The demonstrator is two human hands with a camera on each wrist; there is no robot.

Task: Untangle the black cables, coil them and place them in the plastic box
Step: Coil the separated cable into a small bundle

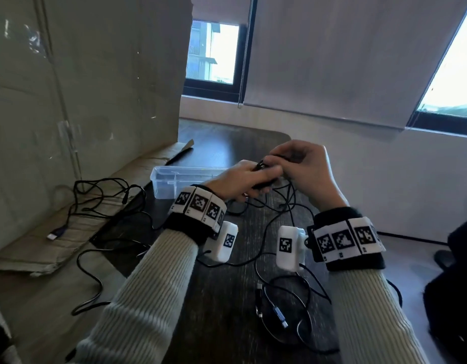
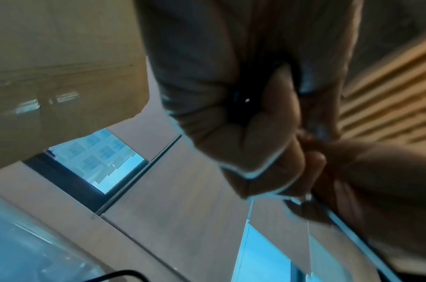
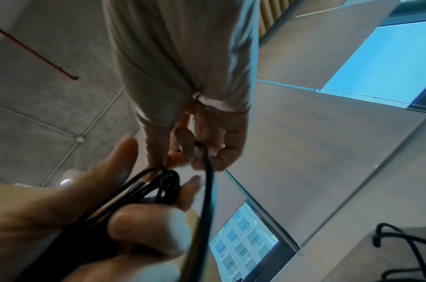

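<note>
Head view: both hands were up over the dark wooden table (image 1: 227,298), working one thin black cable into a coil. The left hand (image 1: 242,182) had its fingers curled round the small bundle of black loops (image 1: 261,166), and the right hand (image 1: 303,164) was pinching the free strand right beside it. The clear rectangular plastic box (image 1: 174,179) sat just behind the left hand, nothing visibly in it yet. More loose black cables (image 1: 101,200) were sprawled over the flattened cardboard on the left, and another one with a silver USB plug (image 1: 281,317) lay near the front edge.

Left wrist view: pretty blurry, just the left hand's curled fingers (image 2: 262,133) with something dark inside the grip.

Right wrist view: clearest one. The right hand's fingertips (image 3: 207,150) nipped the strand, which ran down past the loops sitting in the left palm (image 3: 50,209).

My take: keep light tension on the strand, lay each turn the same size as the others, and keep the left thumb clamped so the bundle doesn't spring open.
</note>
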